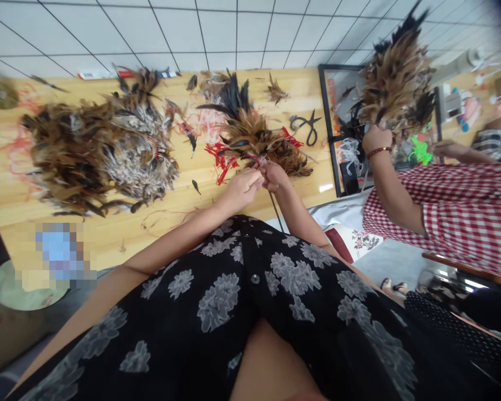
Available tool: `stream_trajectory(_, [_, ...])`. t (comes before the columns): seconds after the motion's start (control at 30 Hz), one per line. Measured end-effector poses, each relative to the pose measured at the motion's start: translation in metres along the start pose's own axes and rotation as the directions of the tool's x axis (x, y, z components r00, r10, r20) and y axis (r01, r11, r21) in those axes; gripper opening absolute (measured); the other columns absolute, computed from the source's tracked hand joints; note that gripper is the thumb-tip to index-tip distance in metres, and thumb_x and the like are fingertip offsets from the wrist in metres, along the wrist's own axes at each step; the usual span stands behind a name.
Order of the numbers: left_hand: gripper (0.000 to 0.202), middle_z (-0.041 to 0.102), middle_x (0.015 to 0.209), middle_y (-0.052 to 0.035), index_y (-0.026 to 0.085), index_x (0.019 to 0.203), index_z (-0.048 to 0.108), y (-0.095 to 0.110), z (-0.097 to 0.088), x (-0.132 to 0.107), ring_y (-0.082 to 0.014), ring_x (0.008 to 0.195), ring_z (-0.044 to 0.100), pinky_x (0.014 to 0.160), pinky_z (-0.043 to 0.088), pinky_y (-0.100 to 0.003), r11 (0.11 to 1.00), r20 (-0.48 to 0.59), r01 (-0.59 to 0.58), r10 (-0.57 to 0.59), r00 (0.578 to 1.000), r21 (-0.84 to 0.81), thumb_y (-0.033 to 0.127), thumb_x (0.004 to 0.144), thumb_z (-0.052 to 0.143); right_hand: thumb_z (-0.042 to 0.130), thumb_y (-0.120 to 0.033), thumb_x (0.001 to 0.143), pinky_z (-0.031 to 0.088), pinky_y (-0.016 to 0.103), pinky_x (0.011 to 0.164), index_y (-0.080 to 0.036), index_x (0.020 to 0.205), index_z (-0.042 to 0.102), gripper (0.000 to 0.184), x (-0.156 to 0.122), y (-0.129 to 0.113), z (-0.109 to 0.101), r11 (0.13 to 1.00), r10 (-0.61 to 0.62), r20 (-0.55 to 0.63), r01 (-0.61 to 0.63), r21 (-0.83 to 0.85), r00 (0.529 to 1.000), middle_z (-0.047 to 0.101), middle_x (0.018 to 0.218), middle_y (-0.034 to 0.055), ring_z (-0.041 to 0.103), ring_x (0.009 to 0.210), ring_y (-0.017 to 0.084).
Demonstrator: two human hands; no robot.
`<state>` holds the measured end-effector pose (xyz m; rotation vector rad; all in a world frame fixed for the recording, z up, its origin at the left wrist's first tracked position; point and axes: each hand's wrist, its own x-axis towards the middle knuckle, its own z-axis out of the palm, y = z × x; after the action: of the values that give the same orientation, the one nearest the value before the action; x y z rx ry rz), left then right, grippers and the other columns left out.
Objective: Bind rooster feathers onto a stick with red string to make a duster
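Both my hands meet at the middle of the wooden table (108, 234). My left hand (242, 186) and my right hand (275, 175) are closed in a pinch on the base of a brown and black feather bunch (250, 133). A thin dark stick (275, 209) runs from my hands back toward my lap. Red string (221, 159) lies beside the bunch.
A big heap of loose feathers (100, 147) lies on the left of the table. Black scissors (304, 125) rest to the right of the bunch. A co-worker in a red checked shirt (455, 211) holds up a feather duster (396, 83) at right.
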<state>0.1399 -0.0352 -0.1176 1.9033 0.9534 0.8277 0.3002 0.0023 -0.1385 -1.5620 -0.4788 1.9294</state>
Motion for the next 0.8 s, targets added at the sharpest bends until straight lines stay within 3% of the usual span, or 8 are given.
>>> stream_trajectory(0.1, [0.031, 0.077, 0.11, -0.0126, 0.022, 0.084, 0.062, -0.01, -0.015, -0.005, -0.03, 0.104, 0.067, 0.097, 0.053, -0.048, 0.985, -0.045, -0.049, 0.057, 0.997, 0.167, 0.032, 0.108, 0.045, 0.045, -0.024, 0.114, 0.013, 0.019, 0.045, -0.023, 0.085, 0.048, 0.029, -0.009, -0.011, -0.011, 0.993, -0.112, -0.195, 0.105, -0.045, 0.974, 0.032, 0.056, -0.0118, 0.013, 0.047, 0.006])
stream_trajectory(0.2, [0.027, 0.078, 0.106, -0.0111, 0.023, 0.084, 0.069, -0.016, -0.037, -0.015, -0.0298, 0.096, 0.064, 0.086, 0.05, -0.046, 0.933, -0.003, -0.07, 0.076, 0.997, 0.353, 0.028, 0.103, 0.05, 0.046, -0.019, 0.111, 0.031, 0.02, 0.055, -0.023, 0.08, 0.048, 0.031, -0.018, -0.018, -0.024, 0.886, -0.343, -0.25, 0.223, -0.406, 0.906, 0.042, 0.061, -0.0061, 0.036, 0.054, 0.009])
stream_trajectory(0.33, [0.032, 0.066, 0.078, -0.0081, 0.025, 0.082, 0.071, -0.014, -0.072, -0.02, -0.0265, 0.073, 0.05, 0.071, 0.039, -0.041, 0.886, 0.155, -0.169, 0.112, 0.982, 0.432, 0.031, 0.105, 0.049, 0.059, -0.015, 0.104, 0.049, 0.032, 0.088, -0.02, 0.083, 0.06, 0.022, -0.031, -0.02, -0.037, 0.508, -0.5, -0.176, 0.122, -0.852, 0.848, 0.071, 0.088, 0.0098, 0.069, 0.097, 0.025])
stream_trajectory(0.47, [0.044, 0.067, 0.079, -0.0072, 0.024, 0.085, 0.072, -0.007, -0.11, -0.015, -0.0245, 0.074, 0.045, 0.076, 0.039, -0.04, 0.832, 0.195, -0.213, 0.128, 0.972, 0.512, 0.042, 0.111, 0.042, 0.05, -0.016, 0.106, 0.05, 0.039, 0.092, -0.018, 0.116, 0.076, 0.027, -0.049, -0.017, -0.039, -0.019, -0.378, -0.039, -0.05, -0.999, 0.925, 0.082, 0.119, 0.0204, 0.075, 0.118, 0.036])
stream_trajectory(0.57, [0.056, 0.07, 0.083, -0.0081, 0.021, 0.092, 0.077, -0.007, -0.132, -0.007, -0.0229, 0.077, 0.045, 0.083, 0.041, -0.038, 0.795, 0.174, -0.185, 0.101, 0.98, 0.578, 0.051, 0.115, 0.035, 0.048, -0.011, 0.102, 0.049, 0.036, 0.087, -0.02, 0.12, 0.08, 0.037, -0.067, -0.015, -0.034, -0.23, -0.267, 0.12, 0.058, -0.972, 0.956, 0.083, 0.123, 0.0178, 0.076, 0.122, 0.035])
stream_trajectory(0.67, [0.063, 0.069, 0.087, -0.0077, 0.014, 0.095, 0.079, -0.017, -0.145, 0.007, -0.0198, 0.086, 0.054, 0.101, 0.045, -0.041, 0.8, 0.12, -0.123, 0.064, 0.991, 0.588, 0.06, 0.114, 0.041, 0.05, -0.011, 0.101, 0.046, 0.033, 0.082, -0.02, 0.115, 0.084, 0.037, -0.086, -0.018, -0.028, -0.25, -0.161, 0.239, 0.195, -0.949, 0.958, 0.085, 0.118, 0.0149, 0.077, 0.113, 0.03])
stream_trajectory(0.73, [0.062, 0.068, 0.09, -0.0062, 0.008, 0.095, 0.079, -0.029, -0.149, 0.017, -0.0174, 0.093, 0.06, 0.112, 0.041, -0.044, 0.832, 0.07, -0.081, 0.051, 0.996, 0.549, 0.059, 0.113, 0.049, 0.051, -0.012, 0.101, 0.046, 0.031, 0.083, -0.019, 0.114, 0.084, 0.037, -0.097, -0.022, -0.026, -0.162, -0.105, 0.358, 0.339, -0.927, 0.928, 0.085, 0.112, 0.0116, 0.076, 0.106, 0.025])
stream_trajectory(0.8, [0.059, 0.066, 0.09, -0.0034, 0.001, 0.094, 0.078, -0.042, -0.149, 0.023, -0.0151, 0.098, 0.062, 0.117, 0.038, -0.046, 0.879, 0.032, -0.026, 0.012, 0.999, 0.476, 0.054, 0.111, 0.058, 0.051, -0.014, 0.103, 0.047, 0.028, 0.085, -0.019, 0.114, 0.084, 0.035, -0.106, -0.027, -0.025, -0.028, -0.104, 0.516, 0.516, -0.856, 0.85, 0.084, 0.108, 0.0081, 0.074, 0.1, 0.02])
